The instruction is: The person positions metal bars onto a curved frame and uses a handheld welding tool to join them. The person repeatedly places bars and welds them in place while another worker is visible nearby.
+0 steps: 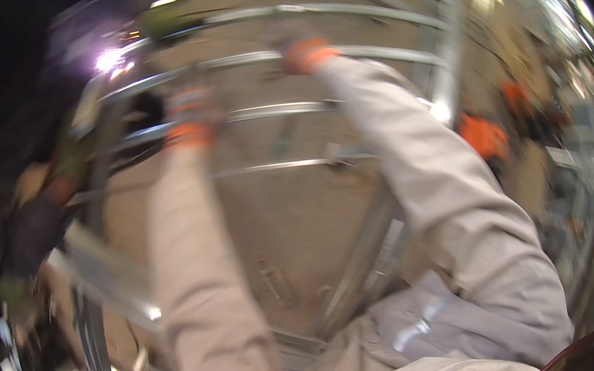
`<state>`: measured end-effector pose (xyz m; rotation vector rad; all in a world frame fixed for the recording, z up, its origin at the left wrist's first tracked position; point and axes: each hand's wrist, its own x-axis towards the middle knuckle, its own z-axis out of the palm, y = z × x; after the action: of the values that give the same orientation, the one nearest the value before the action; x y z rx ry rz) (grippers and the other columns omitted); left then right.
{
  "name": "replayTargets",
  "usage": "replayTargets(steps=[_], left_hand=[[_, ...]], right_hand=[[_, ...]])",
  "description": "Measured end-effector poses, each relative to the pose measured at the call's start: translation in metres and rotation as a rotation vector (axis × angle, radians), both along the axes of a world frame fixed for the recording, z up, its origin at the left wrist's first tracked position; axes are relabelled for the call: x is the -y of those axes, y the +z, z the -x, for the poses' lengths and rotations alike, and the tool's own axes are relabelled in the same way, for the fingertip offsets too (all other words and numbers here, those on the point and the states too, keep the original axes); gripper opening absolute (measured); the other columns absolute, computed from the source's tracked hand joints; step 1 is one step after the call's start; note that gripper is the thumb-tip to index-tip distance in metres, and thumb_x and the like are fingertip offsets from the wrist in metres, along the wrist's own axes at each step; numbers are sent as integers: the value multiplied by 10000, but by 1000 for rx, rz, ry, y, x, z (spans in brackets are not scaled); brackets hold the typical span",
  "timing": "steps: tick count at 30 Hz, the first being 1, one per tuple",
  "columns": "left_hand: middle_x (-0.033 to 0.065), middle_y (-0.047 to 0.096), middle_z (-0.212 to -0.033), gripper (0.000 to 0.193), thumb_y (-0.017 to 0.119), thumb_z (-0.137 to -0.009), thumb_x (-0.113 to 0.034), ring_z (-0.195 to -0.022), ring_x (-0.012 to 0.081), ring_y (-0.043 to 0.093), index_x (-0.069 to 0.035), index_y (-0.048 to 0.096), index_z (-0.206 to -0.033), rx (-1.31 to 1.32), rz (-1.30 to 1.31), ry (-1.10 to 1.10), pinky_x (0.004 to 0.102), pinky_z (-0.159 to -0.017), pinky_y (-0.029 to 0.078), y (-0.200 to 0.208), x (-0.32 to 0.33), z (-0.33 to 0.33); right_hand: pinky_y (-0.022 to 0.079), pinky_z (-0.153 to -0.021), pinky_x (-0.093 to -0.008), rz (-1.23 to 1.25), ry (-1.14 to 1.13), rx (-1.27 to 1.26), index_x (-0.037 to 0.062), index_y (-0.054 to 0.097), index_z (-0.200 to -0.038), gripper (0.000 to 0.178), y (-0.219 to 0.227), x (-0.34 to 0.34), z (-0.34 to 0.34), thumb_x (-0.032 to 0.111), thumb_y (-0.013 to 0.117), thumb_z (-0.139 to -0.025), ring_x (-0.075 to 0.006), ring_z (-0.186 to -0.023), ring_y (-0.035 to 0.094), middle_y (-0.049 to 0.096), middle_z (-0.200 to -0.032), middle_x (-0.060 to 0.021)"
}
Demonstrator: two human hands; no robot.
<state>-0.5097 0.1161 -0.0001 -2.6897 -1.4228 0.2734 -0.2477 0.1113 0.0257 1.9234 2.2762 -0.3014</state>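
Both my arms, in beige sleeves, stretch forward over a metal frame of parallel bars. My left hand, in a dark glove with an orange cuff, is over the bars at the left of the frame; motion smears its fingers. Farther forward and to the right, my right hand, gloved alike, reaches a cross bar. Its fingers are blurred too, so a grip on the bar cannot be made out. Another bar runs nearer to me, beyond a thin rod.
At the left, a person in dark clothing bends near a bright welding arc on the frame's left side. A thick side rail bounds the frame on the right. Orange-and-dark objects lie beyond it. Metal beams lie near me.
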Motion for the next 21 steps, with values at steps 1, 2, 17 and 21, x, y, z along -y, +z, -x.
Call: replayTargets(steps=[1,2,17,21], left_hand=[[195,448,-1530,695,644,-842,-414,-1400,395,426,-96,529,-1449,77,-12,15,502,-1163,355,-2,-1,1],[198,468,-1507,680,640,-838,-415,-1378,396,443,-108,543,-1437,150,-166,-16,501,-1155,355,-3,-1,1],[227,513,-1451,682,615,-884,-537,-1324,426,485,-51,588,-1361,255,3,151,491,-1119,394,-4,6,27],[174,459,-1520,646,646,-861,-376,-1410,388,410,-133,530,-1449,513,-192,-50,493,-1182,322,6,10,16]], right_hand=[[563,-894,-475,149,-65,-63,121,761,-1087,299,-1,-2,0,240,652,-835,-385,-1075,686,735,-1125,-156],[575,-866,-455,-27,81,14,107,788,-963,243,-1,-2,0,266,661,-830,-371,-1013,710,750,-1074,-154],[587,-726,-442,-71,136,28,121,784,-933,230,-2,-18,8,256,684,-775,-315,-877,723,753,-997,-139],[120,-1191,-699,-107,50,204,208,527,-1462,634,3,-22,16,387,630,-862,-402,-1548,167,135,-1689,-184]])
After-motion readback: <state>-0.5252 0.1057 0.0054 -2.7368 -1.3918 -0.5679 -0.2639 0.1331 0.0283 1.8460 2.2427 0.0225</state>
